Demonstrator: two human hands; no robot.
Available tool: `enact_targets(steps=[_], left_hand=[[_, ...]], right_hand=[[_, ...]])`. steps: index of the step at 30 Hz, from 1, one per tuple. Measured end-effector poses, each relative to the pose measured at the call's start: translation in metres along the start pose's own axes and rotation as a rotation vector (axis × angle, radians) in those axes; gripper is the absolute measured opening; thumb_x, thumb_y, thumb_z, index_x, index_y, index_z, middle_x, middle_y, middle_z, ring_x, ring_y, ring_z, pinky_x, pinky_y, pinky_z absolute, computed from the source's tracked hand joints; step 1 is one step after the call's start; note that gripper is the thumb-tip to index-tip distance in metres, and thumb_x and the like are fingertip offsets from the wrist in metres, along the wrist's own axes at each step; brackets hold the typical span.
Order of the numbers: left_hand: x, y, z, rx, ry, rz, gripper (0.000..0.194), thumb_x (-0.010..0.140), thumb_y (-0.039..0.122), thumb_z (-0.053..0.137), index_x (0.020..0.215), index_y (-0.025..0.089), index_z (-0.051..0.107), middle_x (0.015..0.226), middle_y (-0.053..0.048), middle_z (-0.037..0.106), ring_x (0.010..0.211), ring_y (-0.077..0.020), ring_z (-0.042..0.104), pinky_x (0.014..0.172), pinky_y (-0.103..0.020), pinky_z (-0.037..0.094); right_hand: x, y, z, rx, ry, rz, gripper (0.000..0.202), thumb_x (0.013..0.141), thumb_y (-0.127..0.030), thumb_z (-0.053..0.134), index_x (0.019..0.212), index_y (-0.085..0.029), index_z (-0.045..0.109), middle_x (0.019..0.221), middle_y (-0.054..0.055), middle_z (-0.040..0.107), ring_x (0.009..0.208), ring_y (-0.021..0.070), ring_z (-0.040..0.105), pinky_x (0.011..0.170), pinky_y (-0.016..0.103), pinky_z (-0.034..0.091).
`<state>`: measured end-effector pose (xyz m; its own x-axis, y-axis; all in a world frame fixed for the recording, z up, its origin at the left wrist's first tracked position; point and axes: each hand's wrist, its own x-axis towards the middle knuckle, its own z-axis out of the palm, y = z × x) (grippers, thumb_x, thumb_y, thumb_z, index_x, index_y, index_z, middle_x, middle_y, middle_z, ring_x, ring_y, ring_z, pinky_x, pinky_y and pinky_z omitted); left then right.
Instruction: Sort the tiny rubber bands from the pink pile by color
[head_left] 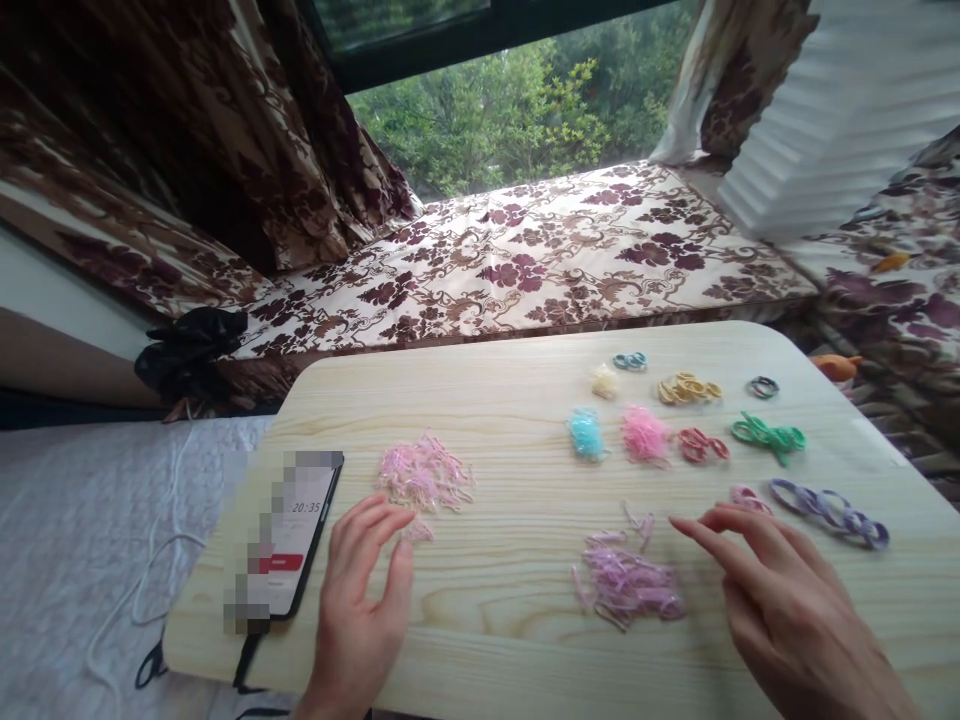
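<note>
My left hand [367, 580] is over the near left part of the wooden table, fingers apart and holding nothing. Its fingertips are at the near edge of a loose pile of pink strands [424, 472]. On the right, my right hand [780, 580] has its index finger stretched out, with nothing visible in it. It is beside a pile of pinkish-purple strands [634, 580]. Past its knuckles lie a small pink band [750, 498] and a chain of purple hair ties [832, 512].
A phone [300, 530] lies at the table's left. Farther back are a light blue bundle [586, 434], a bright pink bundle [644, 434], red bands [703, 445], green bands [771, 434] and yellow bands [688, 388]. A floral-covered ledge [525, 260] borders the far side.
</note>
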<state>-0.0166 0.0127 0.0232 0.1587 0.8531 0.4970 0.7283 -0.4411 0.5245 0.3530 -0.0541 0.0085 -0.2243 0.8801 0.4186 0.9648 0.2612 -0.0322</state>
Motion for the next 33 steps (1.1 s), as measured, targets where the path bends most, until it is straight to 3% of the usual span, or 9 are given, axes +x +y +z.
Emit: enact_targets(steps=[4, 10, 14, 17, 21, 24, 27, 30, 33], left_hand=[[0.020, 0.027, 0.023, -0.134, -0.073, 0.050, 0.024, 0.091, 0.011, 0.052, 0.109, 0.024, 0.062, 0.111, -0.003, 0.063, 0.117, -0.0182, 0.054, 0.105, -0.034, 0.043], [0.025, 0.031, 0.040, -0.189, -0.063, 0.021, 0.023, 0.091, 0.010, 0.052, 0.106, 0.024, 0.062, 0.110, -0.004, 0.064, 0.117, -0.0185, 0.054, 0.104, -0.037, 0.044], [0.029, 0.027, 0.036, -0.183, -0.042, 0.020, 0.023, 0.091, 0.010, 0.052, 0.106, 0.024, 0.063, 0.109, -0.004, 0.065, 0.115, -0.0192, 0.055, 0.104, -0.039, 0.045], [0.029, 0.022, 0.031, -0.169, -0.020, 0.015, 0.023, 0.091, 0.011, 0.051, 0.107, 0.023, 0.063, 0.109, -0.005, 0.065, 0.115, -0.0196, 0.056, 0.103, -0.041, 0.046], [0.022, 0.011, 0.024, -0.111, 0.014, -0.022, 0.022, 0.092, 0.014, 0.052, 0.108, 0.024, 0.063, 0.110, -0.005, 0.066, 0.116, -0.0205, 0.055, 0.103, -0.041, 0.046], [0.015, -0.001, 0.015, -0.060, 0.065, -0.062, 0.020, 0.093, 0.017, 0.052, 0.106, 0.024, 0.063, 0.110, -0.005, 0.066, 0.118, -0.0215, 0.055, 0.102, -0.041, 0.046], [0.007, -0.014, 0.006, -0.009, 0.102, -0.093, 0.018, 0.093, 0.020, 0.051, 0.105, 0.024, 0.064, 0.109, -0.005, 0.066, 0.117, -0.0227, 0.055, 0.101, -0.042, 0.046], [0.000, -0.029, -0.001, 0.017, 0.120, -0.120, 0.017, 0.093, 0.022, 0.051, 0.105, 0.024, 0.064, 0.110, -0.005, 0.065, 0.116, -0.0235, 0.056, 0.102, -0.042, 0.044], [-0.005, -0.040, -0.006, 0.034, 0.140, -0.145, 0.018, 0.093, 0.024, 0.052, 0.107, 0.023, 0.063, 0.111, -0.006, 0.064, 0.116, -0.0243, 0.056, 0.103, -0.042, 0.043]], right_hand=[[0.003, -0.008, 0.011, -0.097, -0.007, 0.004, 0.044, 0.078, -0.007, 0.046, 0.114, -0.019, 0.068, 0.101, 0.011, 0.065, 0.104, 0.0294, 0.059, 0.084, 0.042, 0.049], [0.002, -0.033, 0.007, -0.003, -0.038, -0.025, 0.051, 0.077, -0.001, 0.042, 0.113, -0.023, 0.070, 0.110, 0.009, 0.066, 0.114, 0.0263, 0.056, 0.088, 0.038, 0.047], [0.003, -0.030, 0.012, -0.045, -0.020, 0.015, 0.051, 0.079, -0.001, 0.040, 0.118, -0.018, 0.067, 0.121, 0.011, 0.066, 0.120, 0.0268, 0.055, 0.094, 0.039, 0.045], [0.004, -0.030, 0.013, -0.048, -0.013, -0.091, 0.053, 0.079, -0.001, 0.039, 0.121, -0.018, 0.065, 0.125, 0.008, 0.067, 0.123, 0.0243, 0.055, 0.096, 0.037, 0.045], [0.011, -0.051, 0.008, 0.048, -0.015, -0.141, 0.042, 0.086, -0.014, 0.047, 0.124, -0.019, 0.062, 0.126, 0.008, 0.067, 0.124, 0.0232, 0.055, 0.098, 0.036, 0.045], [0.026, -0.074, 0.011, 0.081, 0.018, -0.164, 0.032, 0.087, -0.032, 0.059, 0.116, -0.021, 0.064, 0.128, 0.010, 0.065, 0.124, 0.0258, 0.055, 0.097, 0.039, 0.046], [0.038, -0.085, 0.014, 0.077, 0.012, -0.190, 0.017, 0.085, -0.035, 0.062, 0.098, -0.026, 0.067, 0.123, 0.008, 0.067, 0.121, 0.0265, 0.057, 0.094, 0.042, 0.047], [0.039, -0.074, 0.008, 0.064, 0.039, -0.152, 0.010, 0.087, -0.030, 0.058, 0.092, -0.026, 0.066, 0.114, 0.007, 0.070, 0.114, 0.0262, 0.061, 0.090, 0.042, 0.049], [0.023, -0.050, -0.005, 0.066, 0.088, -0.088, 0.022, 0.088, -0.033, 0.057, 0.107, -0.025, 0.066, 0.116, 0.008, 0.070, 0.111, 0.0254, 0.063, 0.087, 0.039, 0.051]])
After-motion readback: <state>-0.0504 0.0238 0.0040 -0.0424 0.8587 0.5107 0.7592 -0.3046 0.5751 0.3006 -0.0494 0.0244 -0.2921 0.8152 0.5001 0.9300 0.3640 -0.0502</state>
